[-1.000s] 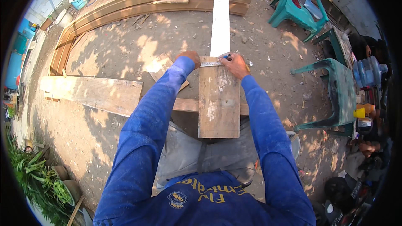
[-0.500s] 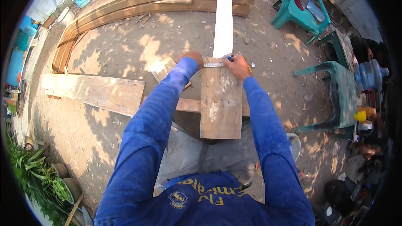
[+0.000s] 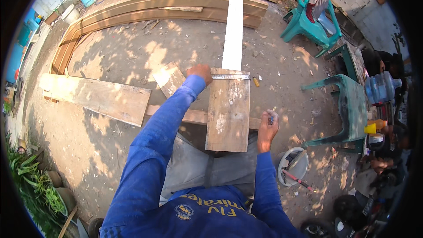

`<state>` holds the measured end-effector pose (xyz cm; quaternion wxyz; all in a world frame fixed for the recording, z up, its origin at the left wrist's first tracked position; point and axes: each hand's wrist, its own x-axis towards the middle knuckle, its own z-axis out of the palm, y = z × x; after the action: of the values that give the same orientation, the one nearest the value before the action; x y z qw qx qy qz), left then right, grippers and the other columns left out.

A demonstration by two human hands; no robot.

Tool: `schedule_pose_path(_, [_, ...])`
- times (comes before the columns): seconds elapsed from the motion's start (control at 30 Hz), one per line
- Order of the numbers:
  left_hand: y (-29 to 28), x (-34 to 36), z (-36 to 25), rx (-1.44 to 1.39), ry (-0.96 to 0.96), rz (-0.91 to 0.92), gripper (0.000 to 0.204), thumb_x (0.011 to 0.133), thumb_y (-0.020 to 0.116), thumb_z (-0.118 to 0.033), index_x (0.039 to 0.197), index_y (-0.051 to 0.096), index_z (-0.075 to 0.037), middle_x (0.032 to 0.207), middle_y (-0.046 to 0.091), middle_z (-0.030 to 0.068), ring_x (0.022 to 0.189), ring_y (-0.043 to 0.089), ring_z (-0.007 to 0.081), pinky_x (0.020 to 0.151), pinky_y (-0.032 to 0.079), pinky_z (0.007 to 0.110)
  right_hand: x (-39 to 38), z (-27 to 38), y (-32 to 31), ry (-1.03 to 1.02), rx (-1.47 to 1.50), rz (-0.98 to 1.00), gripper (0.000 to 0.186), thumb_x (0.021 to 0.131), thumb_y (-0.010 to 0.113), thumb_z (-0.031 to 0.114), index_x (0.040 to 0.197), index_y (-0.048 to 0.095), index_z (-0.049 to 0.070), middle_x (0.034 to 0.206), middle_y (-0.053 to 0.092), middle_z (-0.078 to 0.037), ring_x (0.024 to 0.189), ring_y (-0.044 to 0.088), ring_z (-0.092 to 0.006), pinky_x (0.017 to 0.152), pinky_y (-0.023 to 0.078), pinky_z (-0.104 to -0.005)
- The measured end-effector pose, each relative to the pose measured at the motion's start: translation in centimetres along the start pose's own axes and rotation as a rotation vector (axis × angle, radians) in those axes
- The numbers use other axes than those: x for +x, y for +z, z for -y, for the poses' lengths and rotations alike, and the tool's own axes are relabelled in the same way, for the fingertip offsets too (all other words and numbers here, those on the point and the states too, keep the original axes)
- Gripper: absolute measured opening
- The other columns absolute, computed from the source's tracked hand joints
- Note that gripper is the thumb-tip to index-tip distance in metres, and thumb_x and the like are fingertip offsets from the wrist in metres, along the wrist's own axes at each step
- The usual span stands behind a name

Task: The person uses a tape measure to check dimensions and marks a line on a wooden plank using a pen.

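A worn wooden board [image 3: 227,121] lies lengthwise in front of me, crossing a narrow wooden beam [image 3: 194,115]. Across its far end runs a silver metal ruler [image 3: 231,77]. My left hand [image 3: 199,73] is closed over the ruler's left end at the board's left edge, hiding that end. To the right of the board, clear of it, my right hand [image 3: 268,126] is raised with its fingers closed round a slim pen. Beyond the ruler, a long white-faced plank [image 3: 233,31] extends away from the board's far end.
Another plank [image 3: 97,98] lies left, near a short board piece [image 3: 168,79]. Long brown timbers [image 3: 154,6] curve across the back. A bucket with tools [image 3: 282,178] stands at my right. Green plastic chairs [image 3: 352,110] and a water bottle [image 3: 383,89] are farther right. Potted plants [image 3: 33,180] are at lower left.
My right hand has left the ruler with the pen and come back toward me, to the board's right. My left hand stays at the ruler's left end. The bucket has come into fuller view.
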<state>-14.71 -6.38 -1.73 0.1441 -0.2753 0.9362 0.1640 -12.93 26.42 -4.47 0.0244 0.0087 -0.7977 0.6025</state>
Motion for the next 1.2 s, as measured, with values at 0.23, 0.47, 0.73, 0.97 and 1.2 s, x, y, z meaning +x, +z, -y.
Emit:
schedule_pose_path(0.23, [1.7, -7.8, 4.7, -0.583, 0.150, -0.283, 0.040, 0.089, 0.065, -0.036, 0.110, 0.072, -0.003, 0.097, 0.072, 0.0217, 0.095, 0.068, 0.0385, 0.087, 0.053, 0.045, -10.8, -4.8, -1.9, 0.129, -0.138, 0.065, 0.049, 0.093, 0.073, 0.032, 0.123, 0.057, -0.004, 0.106, 0.070, -0.016, 0.092, 0.067, -0.0229, 0.085, 0.054, -0.0353])
schedule_pose_path(0.47, [4.2, -26.8, 15.0, -0.845, -0.316, -0.503, 0.049, 0.097, 0.064, -0.042, 0.128, 0.063, -0.004, 0.077, 0.068, 0.0098, 0.072, 0.063, 0.0125, 0.069, 0.049, 0.030, -9.8, -5.1, -0.9, 0.192, -0.039, 0.141, 0.041, 0.095, 0.073, 0.027, 0.119, 0.064, -0.005, 0.107, 0.071, -0.011, 0.094, 0.064, -0.0134, 0.086, 0.051, -0.0275])
schedule_pose_path(0.73, [27.9, -32.8, 30.3, -0.297, -0.706, -0.190, 0.034, 0.089, 0.066, -0.029, 0.114, 0.067, -0.006, 0.106, 0.072, 0.0228, 0.098, 0.069, 0.0421, 0.086, 0.055, 0.050, -9.6, -4.2, -1.3, 0.360, 0.365, 0.227, 0.045, 0.095, 0.073, 0.027, 0.124, 0.064, -0.006, 0.109, 0.070, -0.008, 0.095, 0.063, -0.0116, 0.084, 0.049, -0.0260])
schedule_pose_path(0.97, [37.7, -32.6, 34.0, -0.285, -0.729, -0.147, 0.025, 0.089, 0.066, -0.024, 0.113, 0.067, -0.017, 0.102, 0.073, 0.0170, 0.098, 0.068, 0.0419, 0.084, 0.055, 0.052, -9.8, -2.6, -0.2, 0.413, 0.482, 0.277, 0.037, 0.099, 0.068, 0.023, 0.124, 0.062, -0.003, 0.113, 0.070, -0.008, 0.101, 0.065, -0.0136, 0.088, 0.051, -0.0288])
schedule_pose_path(1.2, [20.6, -29.5, 22.9, -0.650, -0.657, -0.901, 0.027, 0.094, 0.069, -0.026, 0.092, 0.067, 0.001, 0.083, 0.069, 0.0144, 0.075, 0.066, 0.0291, 0.072, 0.052, 0.040, -10.6, -0.2, -0.3, 0.470, 0.488, 0.250, 0.033, 0.100, 0.065, 0.021, 0.123, 0.062, -0.003, 0.112, 0.070, -0.007, 0.099, 0.067, -0.0129, 0.084, 0.054, -0.0282])
